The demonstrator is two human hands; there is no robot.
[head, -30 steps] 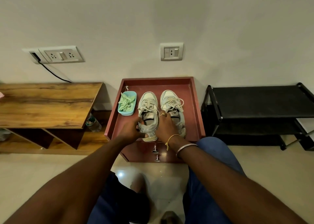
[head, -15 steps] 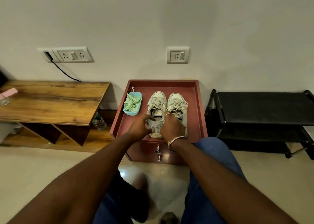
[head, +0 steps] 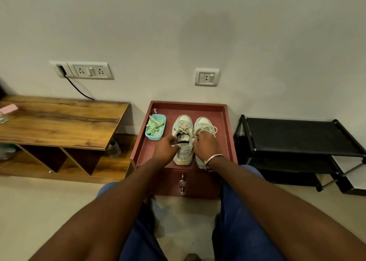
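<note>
Two worn white sneakers stand side by side, toes to the wall, on a low red cabinet [head: 229,134] with a raised rim. My left hand [head: 166,149] grips the left side of the left sneaker [head: 183,139] near its heel opening. On the other side of that shoe, my right hand [head: 207,146] holds its right edge and covers much of the right sneaker [head: 204,123]. The laces of both shoes lie loose over the tongues.
A small blue tub [head: 155,127] of pale green pieces sits on the cabinet left of the shoes. A wooden bench [head: 59,120] stands to the left with a bottle [head: 114,149] beside it. To the right is a black rack [head: 297,135]. My knees flank the cabinet drawers.
The view has drifted so the cabinet sits further right and looks smaller. Both hands stay on the left sneaker, shifting slightly back toward its heel.
</note>
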